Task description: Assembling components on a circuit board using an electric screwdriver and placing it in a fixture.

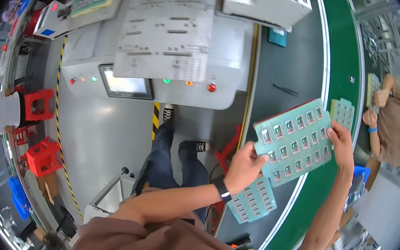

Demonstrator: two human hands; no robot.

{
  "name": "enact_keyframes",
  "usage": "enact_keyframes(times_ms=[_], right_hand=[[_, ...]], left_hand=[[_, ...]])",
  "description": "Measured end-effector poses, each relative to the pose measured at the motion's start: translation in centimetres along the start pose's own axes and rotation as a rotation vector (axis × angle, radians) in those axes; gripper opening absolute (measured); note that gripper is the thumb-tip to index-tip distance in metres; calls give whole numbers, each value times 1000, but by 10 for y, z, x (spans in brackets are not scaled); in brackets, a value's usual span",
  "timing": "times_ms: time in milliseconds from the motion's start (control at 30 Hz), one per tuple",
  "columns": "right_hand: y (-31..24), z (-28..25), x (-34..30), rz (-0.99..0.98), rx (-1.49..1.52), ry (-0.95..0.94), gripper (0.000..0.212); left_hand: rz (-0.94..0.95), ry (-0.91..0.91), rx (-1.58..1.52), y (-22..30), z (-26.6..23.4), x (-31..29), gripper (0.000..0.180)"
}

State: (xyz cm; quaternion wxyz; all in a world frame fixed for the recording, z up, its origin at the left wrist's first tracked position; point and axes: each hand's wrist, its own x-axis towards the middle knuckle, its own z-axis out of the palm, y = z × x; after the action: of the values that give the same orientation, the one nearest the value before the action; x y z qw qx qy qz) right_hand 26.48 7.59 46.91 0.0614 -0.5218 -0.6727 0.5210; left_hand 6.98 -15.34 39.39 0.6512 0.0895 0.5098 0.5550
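Observation:
A light green tray (297,141) with rows of small metallic rectangular parts is held up, tilted, over the bench at my right. My left hand (244,167) pinches its near left edge, thumb on top; a dark band circles that wrist. At the far right edge, my right hand (341,145) grips the same tray between thumb and fingers. Partly under it, a second light green tray (253,200) with similar rows of parts lies on the dark bench (285,65). Beyond my right hand, another such tray (342,111) rests on the green belt (342,57).
Ahead stands a grey machine with a flat metal plate (165,37), a screen (125,84) and a red button (211,88). Tweezers (285,90) lie on the bench. Across the belt a co-worker (398,113) handles a tray. Red stools (39,105) stand at the left.

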Motion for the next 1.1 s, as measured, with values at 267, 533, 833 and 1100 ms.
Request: enact_keyframes(times_ms=[267,533,833,1100], right_hand=[[-145,153,40,-120,207,162,28],[-220,268,140,-2,338,189,20],[-233,299,169,83,182,289,19],[-221,304,167,87,192,322,20]], left_hand=[[464,264,359,188,-149,-13,14],[359,273,539,305,-281,47,19],[279,157,622,323,-342,109,11],[198,95,665,326,-342,106,17]])
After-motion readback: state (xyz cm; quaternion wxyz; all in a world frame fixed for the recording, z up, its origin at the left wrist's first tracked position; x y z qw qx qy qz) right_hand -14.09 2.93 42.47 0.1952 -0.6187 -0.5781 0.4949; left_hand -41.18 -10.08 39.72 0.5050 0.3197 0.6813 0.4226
